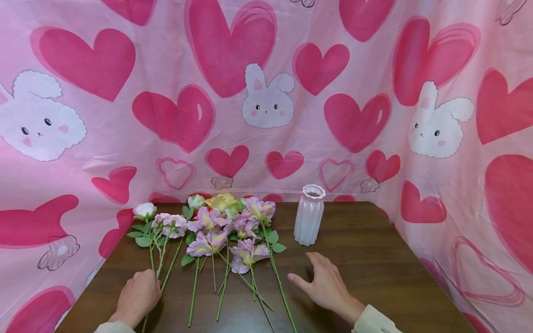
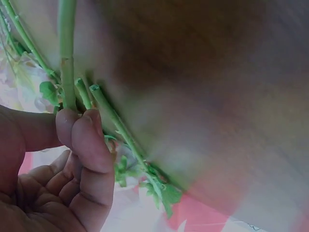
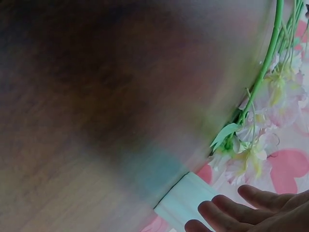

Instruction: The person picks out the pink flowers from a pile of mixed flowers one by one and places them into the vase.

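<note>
My left hand (image 1: pixel 139 293) pinches a pale green flower stem (image 2: pixel 67 67) between thumb and fingertips, at the left of the table. In the head view this stem runs up toward a pink cluster flower (image 1: pixel 171 225); a white rose (image 1: pixel 145 210) lies just beside it. Two other cut stem ends sit close by the fingertips in the left wrist view. The right hand (image 1: pixel 329 284) hovers over the table with fingers spread and nothing in its grasp. A white fluted vase (image 1: pixel 309 219) stands upright beyond its fingertips.
Several purple flowers (image 1: pixel 248 254) lie in the middle of the brown table (image 1: pixel 354 259), their stems pointing toward me. Behind them are a yellow flower (image 1: pixel 221 202) and a pale bud (image 1: pixel 196 201). A pink heart-and-rabbit cloth (image 1: pixel 266 138) hangs around the table.
</note>
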### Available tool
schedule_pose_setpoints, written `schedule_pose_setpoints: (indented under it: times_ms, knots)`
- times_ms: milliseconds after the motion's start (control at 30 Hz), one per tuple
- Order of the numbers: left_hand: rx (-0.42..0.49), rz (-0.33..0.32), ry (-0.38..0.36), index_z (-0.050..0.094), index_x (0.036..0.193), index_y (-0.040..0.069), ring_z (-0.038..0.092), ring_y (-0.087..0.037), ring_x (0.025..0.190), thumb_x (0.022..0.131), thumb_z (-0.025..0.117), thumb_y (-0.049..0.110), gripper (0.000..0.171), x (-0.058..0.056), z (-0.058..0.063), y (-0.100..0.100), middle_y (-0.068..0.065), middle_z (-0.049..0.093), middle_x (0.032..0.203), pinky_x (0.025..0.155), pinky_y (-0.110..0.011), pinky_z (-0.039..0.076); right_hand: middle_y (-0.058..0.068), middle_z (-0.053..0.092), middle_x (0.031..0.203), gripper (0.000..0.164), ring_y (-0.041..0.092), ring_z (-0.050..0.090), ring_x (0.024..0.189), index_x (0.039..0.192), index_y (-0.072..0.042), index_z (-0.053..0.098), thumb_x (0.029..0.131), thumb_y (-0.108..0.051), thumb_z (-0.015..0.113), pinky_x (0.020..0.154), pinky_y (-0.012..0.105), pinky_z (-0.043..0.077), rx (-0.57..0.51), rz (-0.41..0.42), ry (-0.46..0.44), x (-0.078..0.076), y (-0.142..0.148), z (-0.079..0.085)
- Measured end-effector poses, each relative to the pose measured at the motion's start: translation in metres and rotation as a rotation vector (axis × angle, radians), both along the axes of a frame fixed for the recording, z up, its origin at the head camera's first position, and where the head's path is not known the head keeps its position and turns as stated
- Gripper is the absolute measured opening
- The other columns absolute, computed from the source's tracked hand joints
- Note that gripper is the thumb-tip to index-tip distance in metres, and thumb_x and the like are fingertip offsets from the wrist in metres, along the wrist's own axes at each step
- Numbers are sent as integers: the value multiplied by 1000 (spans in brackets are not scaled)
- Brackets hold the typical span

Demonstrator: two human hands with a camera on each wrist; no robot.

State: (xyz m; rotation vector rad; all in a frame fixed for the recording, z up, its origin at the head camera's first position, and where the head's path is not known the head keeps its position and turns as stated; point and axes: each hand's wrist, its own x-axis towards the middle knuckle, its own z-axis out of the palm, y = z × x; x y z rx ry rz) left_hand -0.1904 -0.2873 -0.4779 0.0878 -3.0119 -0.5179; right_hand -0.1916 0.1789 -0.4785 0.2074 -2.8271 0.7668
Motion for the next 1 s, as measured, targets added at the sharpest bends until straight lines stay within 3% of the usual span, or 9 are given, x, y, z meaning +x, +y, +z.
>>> schedule_pose_setpoints:
  times_ms: [433, 1000]
  knots:
    - [15, 24, 152, 58, 71, 6, 64, -49, 65, 89, 68, 8, 21, 6, 6, 9, -22, 66, 70, 56, -60, 47, 22, 58, 140, 91, 42, 53, 130, 137, 0, 59, 83, -73, 68, 108, 60, 39, 12, -1, 19, 1, 0, -2]
    - [82, 32, 255, 64, 79, 7, 65, -48, 68, 93, 68, 11, 15, 8, 12, 21, -18, 68, 72, 57, -58, 46, 21, 56, 142, 89, 42, 53, 131, 138, -1, 58, 84, -71, 70, 108, 61, 38, 16, 3, 5, 2, -2, 2]
